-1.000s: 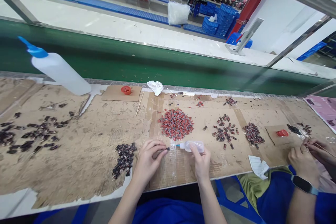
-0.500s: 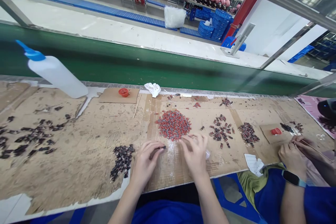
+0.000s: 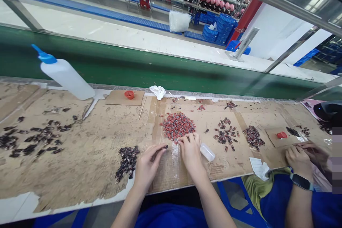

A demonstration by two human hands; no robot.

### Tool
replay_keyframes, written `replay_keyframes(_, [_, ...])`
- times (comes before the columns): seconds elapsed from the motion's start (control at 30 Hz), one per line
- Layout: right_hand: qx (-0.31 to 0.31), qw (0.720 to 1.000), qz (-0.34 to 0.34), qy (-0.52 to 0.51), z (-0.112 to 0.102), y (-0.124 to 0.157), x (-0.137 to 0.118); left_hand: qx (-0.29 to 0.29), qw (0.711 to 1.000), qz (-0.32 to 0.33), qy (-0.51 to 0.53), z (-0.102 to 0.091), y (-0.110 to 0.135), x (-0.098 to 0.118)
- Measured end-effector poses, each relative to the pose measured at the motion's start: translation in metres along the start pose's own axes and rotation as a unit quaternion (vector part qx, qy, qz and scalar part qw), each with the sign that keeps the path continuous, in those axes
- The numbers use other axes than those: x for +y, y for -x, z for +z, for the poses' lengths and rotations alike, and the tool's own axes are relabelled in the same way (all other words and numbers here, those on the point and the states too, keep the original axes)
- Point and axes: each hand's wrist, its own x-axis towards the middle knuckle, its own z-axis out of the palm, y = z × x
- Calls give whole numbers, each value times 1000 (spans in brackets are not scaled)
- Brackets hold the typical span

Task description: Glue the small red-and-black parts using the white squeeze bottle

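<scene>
My left hand (image 3: pixel 148 164) rests on the cardboard-covered bench and pinches a small dark part (image 3: pixel 166 146) at its fingertips. My right hand (image 3: pixel 190 150) reaches into the near edge of a heap of small red parts (image 3: pixel 177 126), fingers curled among them; what they hold is hidden. A small clear squeeze bottle (image 3: pixel 207 151) lies on its side just right of that hand, untouched. A pile of dark finished parts (image 3: pixel 127 160) sits left of my left hand.
A large white bottle with a blue nozzle (image 3: pixel 64 74) leans at the back left. Scattered dark parts (image 3: pixel 34 139) lie far left, more small piles (image 3: pixel 253 135) to the right. A co-worker's hands (image 3: pixel 300 156) work at the right. A green conveyor belt (image 3: pixel 133 64) runs behind.
My right hand has put down the small squeeze bottle and moved forward to the red heap. My left hand has kept its pinch on the dark part.
</scene>
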Motion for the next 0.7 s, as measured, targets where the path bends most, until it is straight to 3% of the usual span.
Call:
replay_keyframes(0.23, [-12,1000,-14,-10,-4,0,-3,-25,1000,13,2,-2,-1,-1])
replay_keyframes(0.47, [-73,997,-24,-28,-16,-12,-9,-18,1000,20,1,-1,-2,-1])
replay_keyframes(0.6, [-66,984,-1,-164,-21,-10,-9,-14,1000,26,10,-2,-2,6])
replay_keyframes(0.7, [-35,944,72,-320,-19,0,-12,0,1000,25,18,0,0,15])
